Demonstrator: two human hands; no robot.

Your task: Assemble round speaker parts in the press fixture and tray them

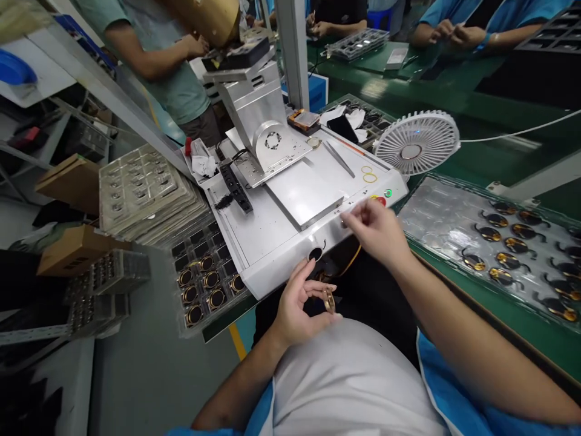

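Observation:
My left hand point(297, 306) is closed on a gold watch case point(329, 300), seen nearly edge-on and pinched between thumb and fingers. Its upper fingertip is close to a round black disc point(315, 254) at the front of the white machine point(276, 269); whether they touch I cannot tell. My right hand point(376, 233) is at the machine's front panel, thumb and fingers pinched together, and anything between them is too small to make out. Just beyond it are a red button point(377, 201) and a green-lit button point(388, 193). A flat metal plate point(313, 197) lies on the machine's top.
Left of the machine, a clear tray point(184, 324) carries round gold-rimmed parts. Another tray point(422, 203) at right holds several black-and-gold parts with thin tails. A white fan point(415, 145), tweezers point(339, 158) and yellow rings point(370, 178) are near the machine's back right. Co-workers stand or sit beyond.

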